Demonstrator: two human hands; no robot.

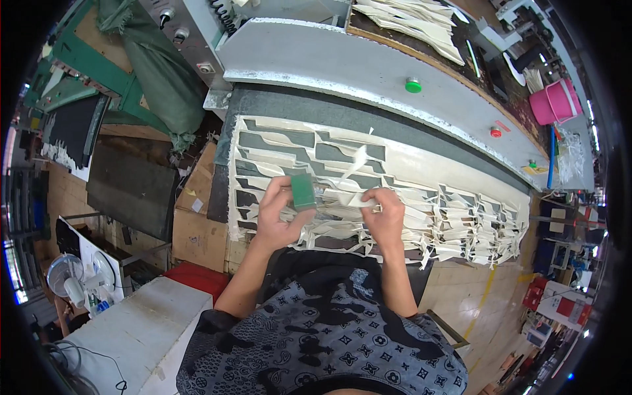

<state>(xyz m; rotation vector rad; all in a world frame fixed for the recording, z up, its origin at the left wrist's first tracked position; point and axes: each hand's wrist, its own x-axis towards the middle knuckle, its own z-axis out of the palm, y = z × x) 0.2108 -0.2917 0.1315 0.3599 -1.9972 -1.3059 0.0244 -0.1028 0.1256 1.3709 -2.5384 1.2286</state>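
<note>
Green block [303, 191], small and flat w/ a dark edge, sits in the left hand [280, 214]. Fingers wrap it from the left side & the thumb presses from below, so the left hand is grasping the block tight. It is held up just above the cream sheet [408, 191], near the sheet's left half.

Right hand [384, 214] is just beside it, a bit to the right. Its fingers are pinched closed on a thin cream strip [355, 164] that curls up from the sheet. The strip bends up & away toward the machine.

The cream sheet is big and full of cut-out holes. Dark grey pad [342, 112] shows thru the holes. Thin leftover bits hang loose at the right end, like a messy net.

Behind the pad is a long grey machine arm [368, 72]. It has a green button [413, 85] on top & a red button [495, 131] more to the right. Far right there is a pink bucket [556, 102]. A stack of cream cut pieces [411, 23] lies at the top, behind the machine arm.

On the left side, a green cloth [155, 72] hangs down. Lower left has a white fan [72, 273] & a white bench [141, 326], w/ a red box [197, 276] next to it. The person wears a dark shirt w/ a grey pattern [316, 342].
</note>
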